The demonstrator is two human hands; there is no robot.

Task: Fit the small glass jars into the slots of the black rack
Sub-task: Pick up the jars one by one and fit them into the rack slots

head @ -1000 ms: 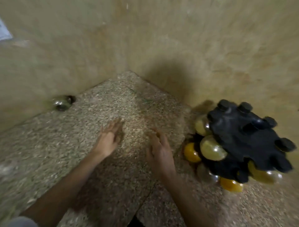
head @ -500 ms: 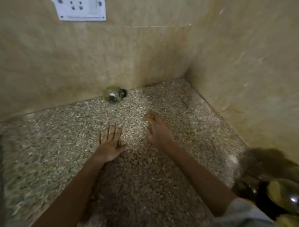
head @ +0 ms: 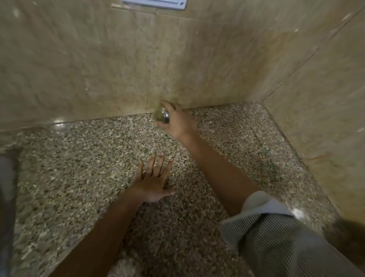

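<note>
Right hand (head: 177, 119) curls fingers and thumb round small clear round glass jar (head: 161, 116), at the foot of the beige marble wall (head: 98, 69). Left hand (head: 155, 182) flat, fingers spread, on speckled granite counter (head: 79, 178).

Far side of small round glass jar (head: 161, 117) hidden under right hand (head: 176, 121); top edge crops white plastic wall plate (head: 156, 2).

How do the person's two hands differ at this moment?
The right hand curls round a small glass jar; the left hand holds nothing. The right hand reaches to the foot of the wall; the left hand is nearer, fingers spread, over the speckled counter. Both are bare.
</note>
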